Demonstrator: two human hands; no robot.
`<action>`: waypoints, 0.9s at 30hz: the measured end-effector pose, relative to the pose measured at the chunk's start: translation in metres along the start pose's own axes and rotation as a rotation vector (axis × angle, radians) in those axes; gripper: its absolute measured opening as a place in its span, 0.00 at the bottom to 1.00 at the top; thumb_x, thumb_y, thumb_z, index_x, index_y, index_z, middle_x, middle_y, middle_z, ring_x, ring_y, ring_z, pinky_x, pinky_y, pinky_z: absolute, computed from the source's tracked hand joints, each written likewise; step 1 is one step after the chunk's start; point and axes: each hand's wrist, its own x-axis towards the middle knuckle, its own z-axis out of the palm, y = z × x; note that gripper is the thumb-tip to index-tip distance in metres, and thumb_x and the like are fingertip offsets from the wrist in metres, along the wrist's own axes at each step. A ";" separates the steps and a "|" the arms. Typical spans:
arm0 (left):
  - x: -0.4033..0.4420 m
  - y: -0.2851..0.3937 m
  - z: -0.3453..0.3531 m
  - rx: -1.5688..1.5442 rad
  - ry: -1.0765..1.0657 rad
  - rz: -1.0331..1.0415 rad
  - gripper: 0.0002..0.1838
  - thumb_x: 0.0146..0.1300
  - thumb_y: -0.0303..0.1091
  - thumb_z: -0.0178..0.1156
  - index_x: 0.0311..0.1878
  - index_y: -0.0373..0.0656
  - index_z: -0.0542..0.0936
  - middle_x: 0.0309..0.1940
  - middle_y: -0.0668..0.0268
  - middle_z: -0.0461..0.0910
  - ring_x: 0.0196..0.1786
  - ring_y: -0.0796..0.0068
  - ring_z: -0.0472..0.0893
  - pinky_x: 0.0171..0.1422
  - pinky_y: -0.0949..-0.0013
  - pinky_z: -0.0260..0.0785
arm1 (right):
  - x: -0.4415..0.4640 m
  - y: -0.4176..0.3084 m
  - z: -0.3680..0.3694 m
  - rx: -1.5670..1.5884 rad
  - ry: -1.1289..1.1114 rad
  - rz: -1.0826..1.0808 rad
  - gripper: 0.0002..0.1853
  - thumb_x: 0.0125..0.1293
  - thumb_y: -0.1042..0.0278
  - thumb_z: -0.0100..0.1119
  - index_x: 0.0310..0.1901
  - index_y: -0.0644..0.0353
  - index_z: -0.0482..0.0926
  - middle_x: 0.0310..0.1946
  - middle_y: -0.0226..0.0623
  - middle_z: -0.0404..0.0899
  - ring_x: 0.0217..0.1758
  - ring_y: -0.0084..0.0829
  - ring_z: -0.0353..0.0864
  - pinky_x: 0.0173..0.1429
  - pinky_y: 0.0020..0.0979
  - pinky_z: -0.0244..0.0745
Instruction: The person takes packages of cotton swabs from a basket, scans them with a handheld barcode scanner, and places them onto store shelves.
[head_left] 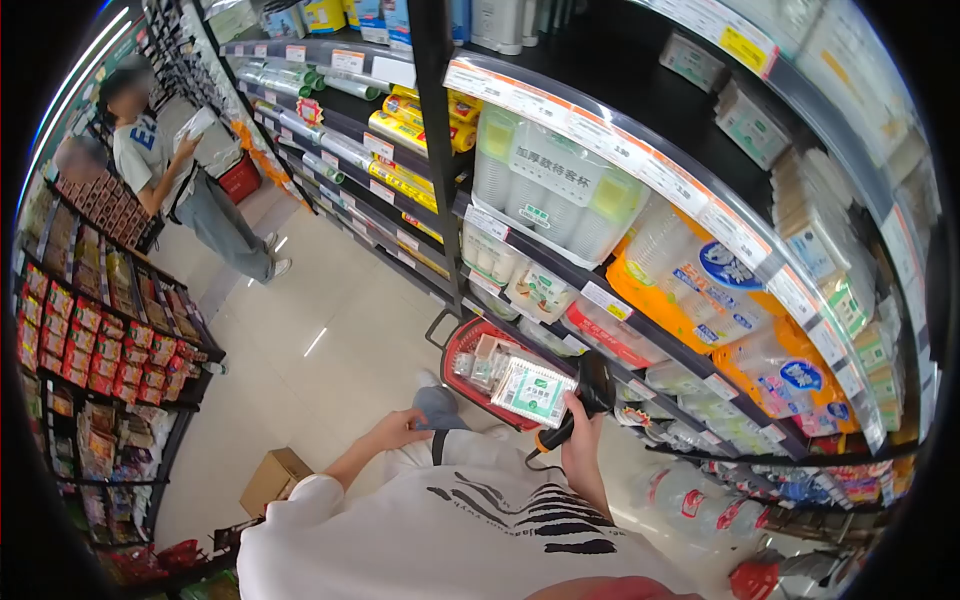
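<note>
My right hand (581,440) is wrapped round the grip of a black and orange barcode scanner (597,384), held in front of my body. Just left of the scanner is a white and green package (535,392), over the near end of a red shopping basket (462,385). Other small clear packs (480,363) sit in the basket, their kind hard to make out. At my waist, beside a dark strap, my left hand (400,428) has its fingers bent together; anything between them is hidden.
Shelves on the right hold packs of plastic cups (555,185) and orange bags of cups (690,280). Red snack packets (100,350) fill the left rack. A cardboard box (275,480) stands on the floor at my left. Farther up the aisle stands another person (150,165).
</note>
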 end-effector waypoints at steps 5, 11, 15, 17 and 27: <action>0.042 0.059 -0.002 -0.356 0.127 0.205 0.20 0.66 0.45 0.55 0.50 0.38 0.75 0.37 0.64 0.80 0.37 0.74 0.77 0.42 0.70 0.69 | -0.002 -0.003 0.001 -0.017 -0.037 -0.080 0.20 0.59 0.72 0.63 0.52 0.60 0.69 0.43 0.29 0.73 0.48 0.24 0.73 0.52 0.27 0.69; 0.040 0.193 -0.038 -0.733 -0.155 0.237 0.19 0.67 0.42 0.55 0.52 0.37 0.71 0.37 0.68 0.78 0.33 0.83 0.77 0.29 0.77 0.71 | -0.012 -0.002 0.020 -0.040 -0.081 -0.084 0.21 0.57 0.72 0.65 0.52 0.62 0.71 0.43 0.30 0.73 0.47 0.22 0.72 0.52 0.26 0.68; 0.040 0.203 -0.052 -0.845 -0.092 0.207 0.18 0.66 0.41 0.56 0.51 0.37 0.73 0.38 0.68 0.80 0.34 0.84 0.78 0.28 0.77 0.71 | -0.022 -0.001 0.013 0.013 -0.100 -0.062 0.22 0.61 0.66 0.63 0.54 0.61 0.70 0.45 0.34 0.76 0.43 0.24 0.75 0.41 0.25 0.69; 0.041 0.202 -0.056 -0.894 -0.088 0.221 0.18 0.66 0.40 0.57 0.51 0.37 0.73 0.40 0.67 0.80 0.35 0.83 0.78 0.29 0.77 0.71 | -0.026 0.004 0.007 0.039 -0.096 -0.111 0.20 0.63 0.64 0.60 0.54 0.61 0.69 0.47 0.38 0.77 0.42 0.26 0.78 0.35 0.24 0.68; 0.041 0.199 -0.053 -1.006 -0.053 0.398 0.21 0.70 0.44 0.50 0.53 0.34 0.69 0.38 0.64 0.78 0.35 0.78 0.78 0.34 0.72 0.73 | -0.044 0.019 -0.021 0.020 0.003 -0.033 0.16 0.65 0.66 0.57 0.52 0.61 0.70 0.46 0.40 0.79 0.41 0.28 0.81 0.36 0.24 0.68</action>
